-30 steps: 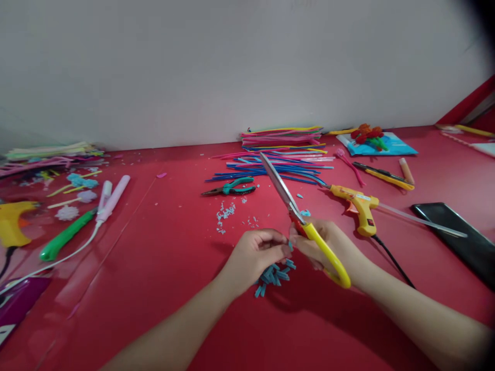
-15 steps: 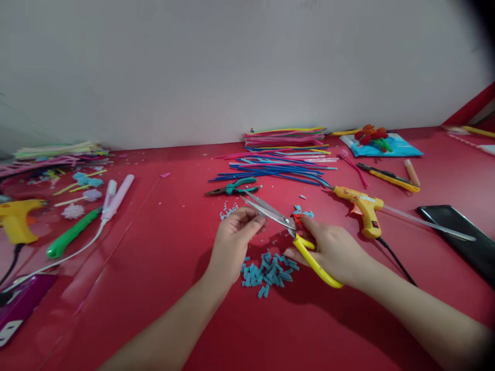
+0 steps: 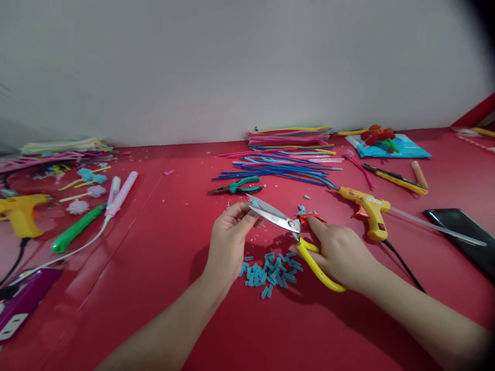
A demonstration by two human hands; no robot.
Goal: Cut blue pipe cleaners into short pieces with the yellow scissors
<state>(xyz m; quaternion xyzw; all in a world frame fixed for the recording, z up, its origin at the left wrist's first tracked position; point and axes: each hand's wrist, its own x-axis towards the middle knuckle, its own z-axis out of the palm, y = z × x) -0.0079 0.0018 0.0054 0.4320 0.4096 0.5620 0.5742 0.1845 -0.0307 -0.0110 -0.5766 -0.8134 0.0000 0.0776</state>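
Observation:
My right hand [image 3: 336, 250] grips a pair of scissors [image 3: 303, 242] with yellow and red-orange handles. Their blades are parted and point left toward my left hand [image 3: 234, 234]. Thumb and fingers of that hand are pinched together, and a tiny light-blue pipe cleaner piece [image 3: 255, 204] shows at their tips between the blades. Most of this piece is hidden by the fingers. Below the hands lies a pile of short blue pipe cleaner pieces [image 3: 273, 270] on the red table [image 3: 247, 330]. A few more light-blue bits rest behind the scissors.
Teal-handled pliers [image 3: 235, 186] and a spread of pipe cleaners [image 3: 286, 165] lie beyond my hands. On the right are a yellow glue gun [image 3: 365, 206], a cutter knife [image 3: 398, 179] and a black phone [image 3: 460, 232]. A curling iron [image 3: 120, 196] and another glue gun [image 3: 25, 214] lie left.
The scissor blades have parted wider around the fingertips of my left hand, and the light-blue piece now shows between them. The whole view has shifted slightly.

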